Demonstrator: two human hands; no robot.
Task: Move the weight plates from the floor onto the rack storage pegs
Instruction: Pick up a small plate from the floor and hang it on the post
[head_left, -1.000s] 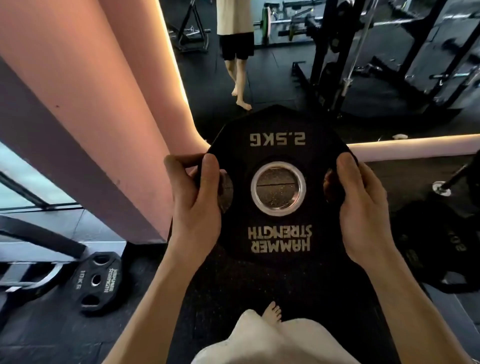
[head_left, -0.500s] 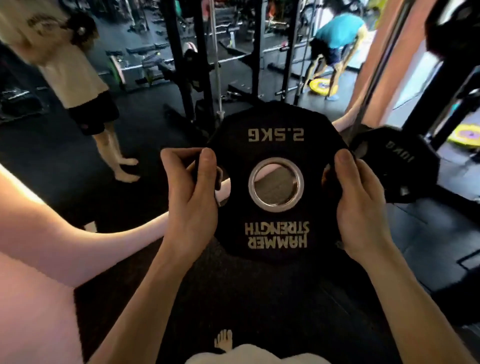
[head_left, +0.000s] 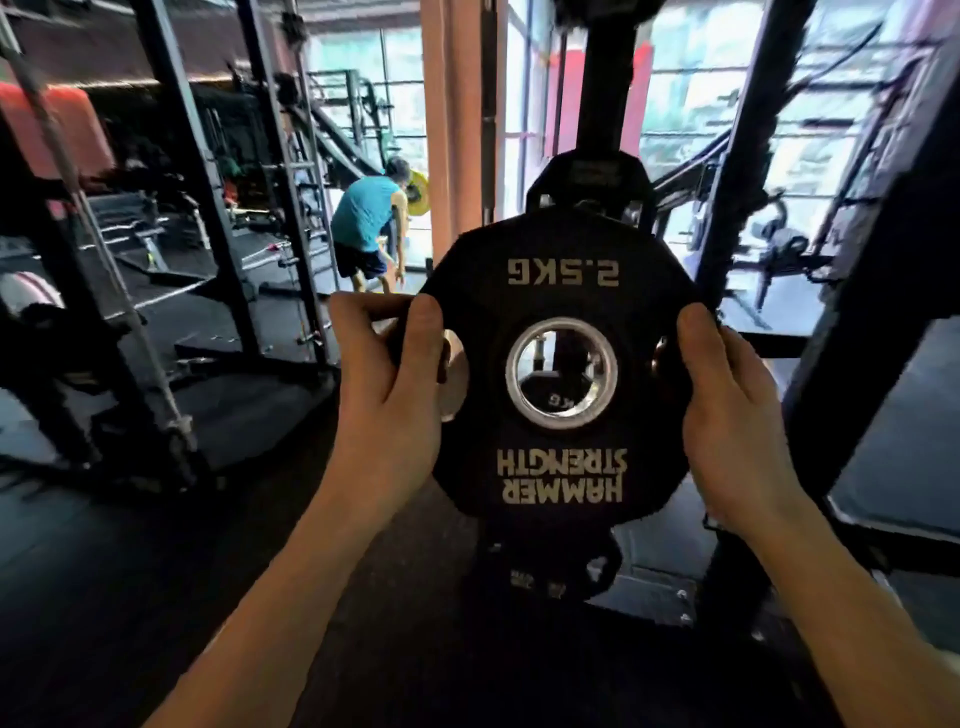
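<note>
A black 2.5 kg weight plate (head_left: 563, 291) with a steel-ringed centre hole is held upright at chest height, its lettering upside down to me. My left hand (head_left: 387, 384) grips its left edge, thumb over the front and fingers through a grip slot. My right hand (head_left: 727, 405) grips the right edge the same way. Straight behind the plate stands a black rack upright (head_left: 602, 83) carrying stored plates: one (head_left: 587, 182) peeks above my plate, another (head_left: 558, 571) shows below it, and a plate face is visible through the centre hole. The pegs themselves are hidden.
A black power rack (head_left: 208, 208) with ladder-like uprights stands to the left. A thick slanted black post (head_left: 883, 260) rises close on the right. A person in a teal shirt (head_left: 366, 223) bends over near a yellow plate (head_left: 418, 197) at the back. Dark rubber floor lies below.
My view has swung right from the pink wall and open floor to the rack upright. The plate stays in both hands, now lined up in front of the stored plates.
</note>
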